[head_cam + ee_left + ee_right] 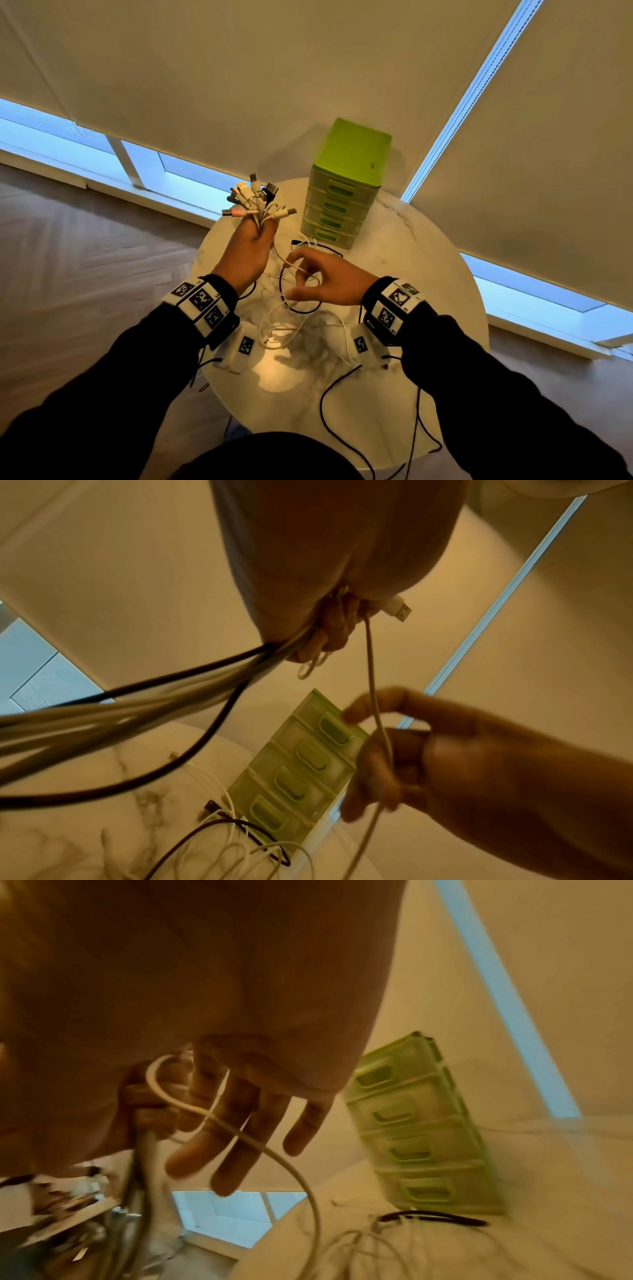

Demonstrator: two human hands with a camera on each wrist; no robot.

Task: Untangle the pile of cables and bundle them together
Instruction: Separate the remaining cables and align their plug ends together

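My left hand (251,245) is raised above the round table and grips a bunch of cable ends (255,202), whose white, black and pink plugs fan out above the fist. In the left wrist view the bunch's cords (137,710) trail off to the left. One white cable (371,669) runs down from that fist to my right hand (308,281), which pinches it between thumb and forefinger while the other fingers spread. In the right wrist view this white cable (240,1134) loops across the right hand's fingers (236,1150). Loose white and black loops (291,308) lie on the table below.
A green drawer unit (344,192) with several drawers stands at the back of the white marble table (428,274), close behind the hands. Thin black cords (325,407) hang over the table's near edge. Roller blinds and low windows surround the table; the floor is wood.
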